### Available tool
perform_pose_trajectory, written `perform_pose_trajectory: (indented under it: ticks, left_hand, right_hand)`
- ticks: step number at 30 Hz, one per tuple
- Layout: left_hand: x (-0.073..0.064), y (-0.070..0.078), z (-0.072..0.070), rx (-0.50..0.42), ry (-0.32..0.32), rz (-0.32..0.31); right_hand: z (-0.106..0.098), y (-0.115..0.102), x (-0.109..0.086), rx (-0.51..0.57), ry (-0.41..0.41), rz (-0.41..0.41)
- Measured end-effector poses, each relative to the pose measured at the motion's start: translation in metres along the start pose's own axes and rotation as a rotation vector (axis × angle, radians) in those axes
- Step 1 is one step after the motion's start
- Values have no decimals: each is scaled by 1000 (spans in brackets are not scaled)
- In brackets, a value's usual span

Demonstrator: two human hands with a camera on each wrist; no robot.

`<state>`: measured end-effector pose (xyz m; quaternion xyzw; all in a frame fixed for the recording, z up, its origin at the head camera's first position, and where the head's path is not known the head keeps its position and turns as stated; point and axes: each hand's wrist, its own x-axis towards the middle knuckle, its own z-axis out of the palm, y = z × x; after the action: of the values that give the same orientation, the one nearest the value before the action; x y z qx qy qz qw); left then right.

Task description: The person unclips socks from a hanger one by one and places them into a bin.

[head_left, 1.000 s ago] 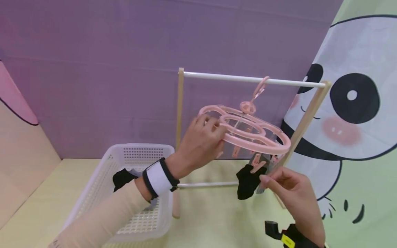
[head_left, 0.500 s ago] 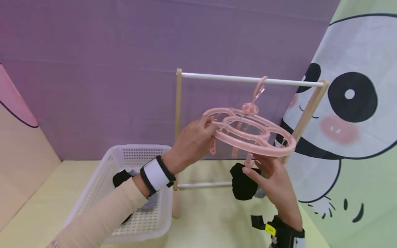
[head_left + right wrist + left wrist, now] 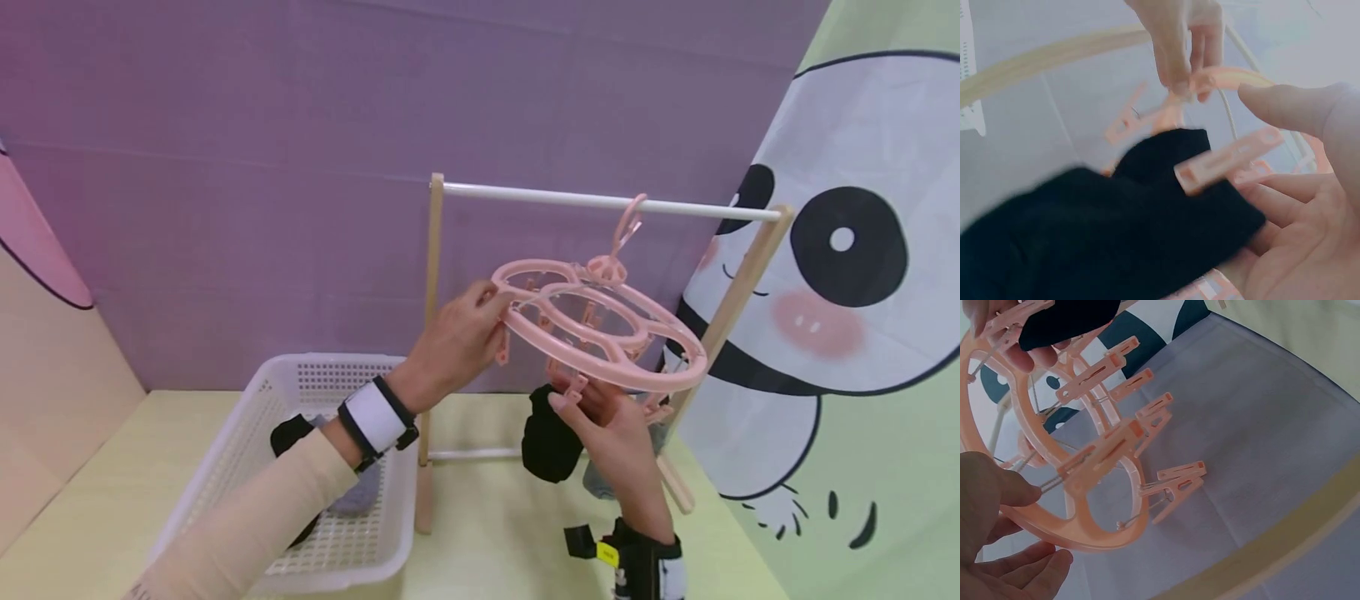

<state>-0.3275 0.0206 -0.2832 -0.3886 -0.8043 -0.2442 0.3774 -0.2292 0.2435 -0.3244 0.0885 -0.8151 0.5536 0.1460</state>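
A pink oval clip hanger hangs tilted from the white rod of a small rack. My left hand pinches its left rim between thumb and fingers, near a dangling clothespin. A black sock hangs below the front rim, with a pink clothespin on its edge. Around that clothespin is my right hand: in the right wrist view its thumb stands off the clip, while the fingers lie behind the sock's edge. Farther right hangs a grey sock, partly behind my right hand.
A white mesh basket stands at the left with black and grey socks inside, partly under my left forearm. The rack's wooden posts and white rod frame the hanger. A purple backdrop rises behind.
The hanger has turned and its near rim shifted. My right hand came in from the right to the clothespin, then moved left along with the black sock. My left hand kept to the rim.
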Motion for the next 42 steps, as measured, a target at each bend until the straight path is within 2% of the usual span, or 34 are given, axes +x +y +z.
perform_pose_trajectory:
  ticks: [4, 8, 11, 14, 18, 22, 23, 25, 28, 30, 37, 42]
  left_hand:
    - [-1, -3, 1, 32, -12, -19]
    - [-3, -4, 0, 55, -16, -13]
    - [-9, -4, -3, 71, -59, -35]
    - [-20, -2, -9, 75, -184, -112]
    - [-37, 2, -14, -17, -459, -213]
    - [-48, 7, -11, -218, -690, -203]
    - [-49, 9, -10, -280, -734, -194]
    - [-49, 12, -5, -425, -774, -170]
    - [-47, 18, 3, -613, -796, -185]
    - [-45, 24, 8, -696, -772, -216]
    - [-46, 43, 22, -979, -652, -427]
    - [-46, 50, 26, -1059, -605, -585]
  right_hand:
    - [7, -1, 2, -16, 31, -4]
    - [9, -1, 3, 3, 52, -12]
    - [11, -2, 4, 12, 63, -13]
    - [12, -3, 4, 8, 72, 0]
    - [13, -6, 2, -11, 86, 42]
    - [14, -9, -2, -12, 108, 65]
    - [14, -10, -3, -10, 113, 61]
    - [14, -12, -5, -16, 124, 41]
    - [12, -14, -6, -33, 138, 10]
    - [11, -15, -6, -46, 146, 7]
    - [7, -20, -2, 12, 145, 45]
    - [8, -18, 2, 53, 133, 59]
